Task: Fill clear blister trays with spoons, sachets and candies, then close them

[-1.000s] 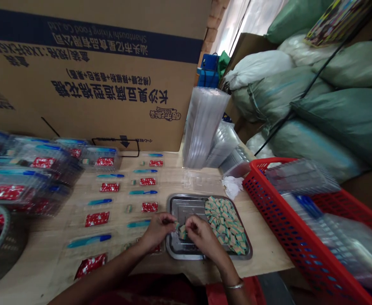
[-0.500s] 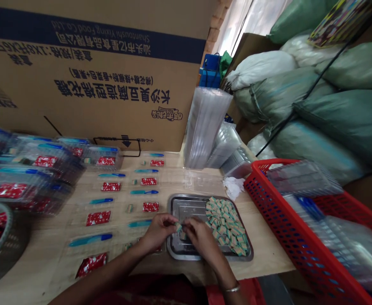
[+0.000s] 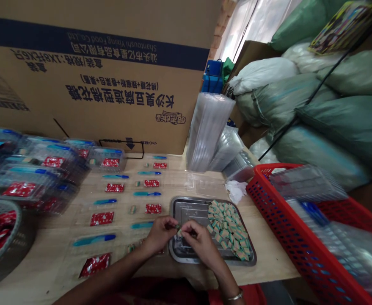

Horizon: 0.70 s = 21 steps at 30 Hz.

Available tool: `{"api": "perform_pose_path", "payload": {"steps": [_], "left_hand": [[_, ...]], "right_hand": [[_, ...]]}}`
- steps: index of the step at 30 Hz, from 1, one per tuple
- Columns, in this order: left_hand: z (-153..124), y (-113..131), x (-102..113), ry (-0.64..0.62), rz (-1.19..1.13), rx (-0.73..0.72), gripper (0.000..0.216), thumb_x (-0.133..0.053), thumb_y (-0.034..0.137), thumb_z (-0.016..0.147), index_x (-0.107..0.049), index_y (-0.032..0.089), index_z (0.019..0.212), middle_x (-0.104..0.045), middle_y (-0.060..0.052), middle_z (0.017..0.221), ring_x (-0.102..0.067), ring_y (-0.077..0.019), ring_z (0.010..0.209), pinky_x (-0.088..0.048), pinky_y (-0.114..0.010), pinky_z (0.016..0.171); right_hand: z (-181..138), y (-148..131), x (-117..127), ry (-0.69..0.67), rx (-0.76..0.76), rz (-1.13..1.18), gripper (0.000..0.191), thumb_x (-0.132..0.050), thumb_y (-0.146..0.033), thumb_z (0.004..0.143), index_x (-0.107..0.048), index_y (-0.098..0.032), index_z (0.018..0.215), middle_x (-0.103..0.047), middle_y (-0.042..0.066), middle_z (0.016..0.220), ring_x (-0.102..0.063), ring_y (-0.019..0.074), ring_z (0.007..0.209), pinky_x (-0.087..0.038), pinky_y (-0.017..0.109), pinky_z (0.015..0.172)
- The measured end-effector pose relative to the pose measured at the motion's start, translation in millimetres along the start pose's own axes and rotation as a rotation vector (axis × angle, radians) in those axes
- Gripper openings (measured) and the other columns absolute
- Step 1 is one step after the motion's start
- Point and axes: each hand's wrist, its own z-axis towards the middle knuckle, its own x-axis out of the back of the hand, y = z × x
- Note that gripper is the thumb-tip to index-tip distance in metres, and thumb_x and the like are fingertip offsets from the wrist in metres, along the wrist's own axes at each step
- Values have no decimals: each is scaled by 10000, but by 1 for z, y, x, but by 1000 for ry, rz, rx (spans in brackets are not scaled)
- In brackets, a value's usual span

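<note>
My left hand (image 3: 159, 234) and my right hand (image 3: 199, 242) meet over the near left part of a metal tray (image 3: 186, 209). Both are closed in a pinch on small green and tan wrapped pieces (image 3: 181, 231) held between them. A heap of the same wrapped pieces (image 3: 228, 228) fills the tray's right half. Just left of my left hand lie clear packs on the wooden table (image 3: 268, 258), each with a red sachet (image 3: 153, 208) and a blue pen-like stick (image 3: 144, 225).
A red plastic basket (image 3: 268, 212) with clear packs stands at the right. Stacked filled packs (image 3: 36, 169) and a grey basket (image 3: 11, 245) sit at the left. A big cardboard box (image 3: 103, 84) stands behind, with upright clear trays (image 3: 208, 131) beside it, and green sacks (image 3: 332, 106).
My hands stay together over the tray, fingers working the small pieces. The view has shifted slightly; nothing else has moved.
</note>
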Motion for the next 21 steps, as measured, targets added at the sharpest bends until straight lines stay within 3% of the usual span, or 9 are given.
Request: {"api": "perform_pose_path", "payload": {"steps": [9, 12, 16, 21], "left_hand": [[-13, 12, 9, -92, -102, 8, 301, -823, 333, 496, -689, 152, 696, -671, -15, 680, -571, -134, 633, -437, -248, 652], [-22, 10, 19, -32, -151, -50, 301, -829, 307, 487, -668, 143, 681, -648, -8, 659, -553, -119, 620, -423, -240, 645], [-41, 4, 42, 96, -256, -98, 383, -839, 255, 465, -639, 152, 775, -610, 22, 639, -530, -105, 594, -408, -222, 607], [-68, -3, 90, 262, -221, -145, 375, -803, 242, 527, -620, 156, 842, -613, 14, 695, -550, -113, 627, -421, -219, 607]], "right_hand": [[5, -9, -11, 109, 134, -124, 129, -500, -239, 807, -609, -189, 762, -576, 15, 739, -563, 153, 703, -431, 247, 642], [6, -8, -24, 78, 141, -89, 145, -521, -294, 824, -626, -197, 851, -625, 31, 788, -594, 171, 732, -456, 260, 664], [13, -13, -50, -63, 146, -3, 206, -523, -354, 848, -655, -199, 872, -684, 50, 822, -630, 193, 781, -476, 271, 699], [38, -33, -95, -202, 222, 16, 155, -546, -299, 801, -653, -192, 834, -687, 42, 807, -641, 189, 766, -491, 274, 696]]}}
